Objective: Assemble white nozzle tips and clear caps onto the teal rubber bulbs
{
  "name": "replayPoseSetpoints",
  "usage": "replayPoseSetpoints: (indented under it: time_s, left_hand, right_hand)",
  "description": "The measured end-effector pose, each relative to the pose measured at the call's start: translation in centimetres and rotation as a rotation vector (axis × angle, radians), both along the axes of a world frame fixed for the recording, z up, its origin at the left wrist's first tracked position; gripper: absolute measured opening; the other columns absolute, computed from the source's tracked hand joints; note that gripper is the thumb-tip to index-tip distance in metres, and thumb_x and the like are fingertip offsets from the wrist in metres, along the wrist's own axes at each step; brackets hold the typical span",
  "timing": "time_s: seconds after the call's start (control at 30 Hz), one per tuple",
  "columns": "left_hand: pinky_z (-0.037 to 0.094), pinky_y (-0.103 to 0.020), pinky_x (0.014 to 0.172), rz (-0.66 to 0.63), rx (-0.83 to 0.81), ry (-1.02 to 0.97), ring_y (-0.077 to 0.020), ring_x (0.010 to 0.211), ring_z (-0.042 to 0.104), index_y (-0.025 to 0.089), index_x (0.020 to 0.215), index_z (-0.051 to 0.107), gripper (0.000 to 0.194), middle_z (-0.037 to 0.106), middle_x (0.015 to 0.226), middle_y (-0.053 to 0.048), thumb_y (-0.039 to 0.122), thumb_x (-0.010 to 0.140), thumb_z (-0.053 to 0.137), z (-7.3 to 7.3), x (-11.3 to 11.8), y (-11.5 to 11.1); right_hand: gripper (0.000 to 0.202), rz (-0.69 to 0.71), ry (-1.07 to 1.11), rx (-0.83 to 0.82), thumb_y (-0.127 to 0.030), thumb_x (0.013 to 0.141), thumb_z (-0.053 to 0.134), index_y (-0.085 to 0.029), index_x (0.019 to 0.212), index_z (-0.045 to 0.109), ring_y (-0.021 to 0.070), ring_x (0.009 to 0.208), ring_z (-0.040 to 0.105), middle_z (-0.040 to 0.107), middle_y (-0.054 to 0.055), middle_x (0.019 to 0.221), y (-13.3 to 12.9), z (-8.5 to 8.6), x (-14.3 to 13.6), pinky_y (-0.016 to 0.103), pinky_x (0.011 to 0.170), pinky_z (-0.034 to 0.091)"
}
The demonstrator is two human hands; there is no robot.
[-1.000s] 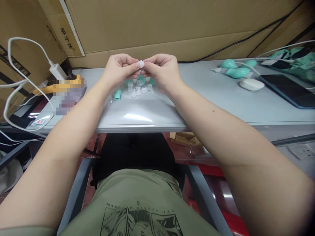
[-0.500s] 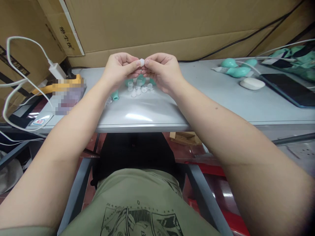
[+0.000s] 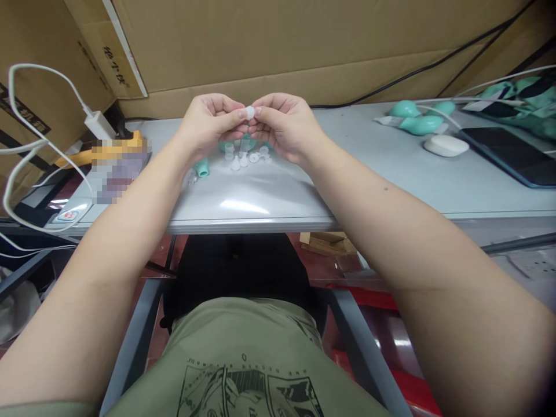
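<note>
A small white plastic part is pinched between my two hands above the table's back area. My left hand grips it from the left with thumb and forefinger. From the right, my right hand holds the same part in its fingertips. Below the hands lie several small clear and white plastic pieces. Green bulbs behind them are partly hidden by my fingers. A short green tube lies by my left wrist, with a small clear piece beside it.
On the grey table, at the right, are green bulbs, a white rounded case, a dark phone and a green bag. White cables and an adapter are at the left. Cardboard stands behind.
Both hands stay at nearly the same place with the white part between them. The part has turned slightly, and the fingers cover more of the green bulbs behind.
</note>
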State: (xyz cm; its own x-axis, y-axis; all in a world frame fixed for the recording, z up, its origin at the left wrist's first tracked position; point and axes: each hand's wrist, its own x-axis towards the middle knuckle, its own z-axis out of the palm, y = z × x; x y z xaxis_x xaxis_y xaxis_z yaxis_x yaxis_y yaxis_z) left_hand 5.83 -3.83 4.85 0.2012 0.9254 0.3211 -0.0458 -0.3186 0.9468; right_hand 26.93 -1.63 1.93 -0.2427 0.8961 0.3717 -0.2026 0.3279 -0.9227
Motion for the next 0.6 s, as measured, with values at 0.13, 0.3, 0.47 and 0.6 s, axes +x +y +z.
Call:
replayPoseSetpoints:
  time_s: [0.13, 0.3, 0.47, 0.6]
  left_hand:
    - [0.078, -0.053, 0.121, 0.07, 0.069, 0.067, -0.0277, 0.11, 0.095, 0.03, 0.091, 0.084, 0.023, 0.097, 0.104, -0.001, 0.021, 0.109, 0.096, -0.2, 0.2, 0.0]
    - [0.079, -0.052, 0.107, 0.114, 0.12, 0.062, -0.0289, 0.101, 0.093, 0.028, 0.087, 0.083, 0.02, 0.094, 0.099, -0.005, 0.026, 0.103, 0.096, -0.6, 0.5, 0.5]
    - [0.075, -0.058, 0.099, 0.102, 0.227, 0.13, -0.0303, 0.096, 0.086, 0.032, 0.082, 0.088, 0.024, 0.094, 0.096, -0.002, 0.04, 0.085, 0.111, -0.6, -0.2, 1.1]
    - [0.075, -0.058, 0.113, 0.137, 0.232, 0.175, -0.0325, 0.107, 0.09, 0.033, 0.077, 0.086, 0.025, 0.096, 0.1, -0.001, 0.032, 0.083, 0.111, -0.6, -0.3, 1.6]
  right_hand:
    - [0.034, 0.003, 0.067, 0.026, -0.041, 0.088, 0.119, -0.032, 0.087, 0.086, 0.0298, 0.111, 0.086, 0.091, 0.004, 0.105, 0.4, -0.2, 0.0, 0.043, 0.113, 0.073]
    - [0.041, 0.03, 0.132, -0.06, -0.018, 0.104, 0.117, -0.03, 0.079, 0.086, 0.0225, 0.095, 0.087, 0.087, 0.003, 0.094, 0.6, 0.0, 0.3, 0.03, 0.096, 0.08]
    - [0.058, 0.049, 0.175, -0.209, -0.001, 0.127, 0.084, -0.025, 0.074, 0.085, 0.013, 0.08, 0.082, 0.084, 0.003, 0.087, -0.2, 1.0, 0.3, 0.015, 0.077, 0.074]
    - [0.061, 0.044, 0.169, -0.241, 0.006, 0.128, 0.075, -0.021, 0.075, 0.087, 0.0114, 0.075, 0.08, 0.082, 0.004, 0.083, -0.7, 1.6, 0.2, 0.014, 0.071, 0.073]
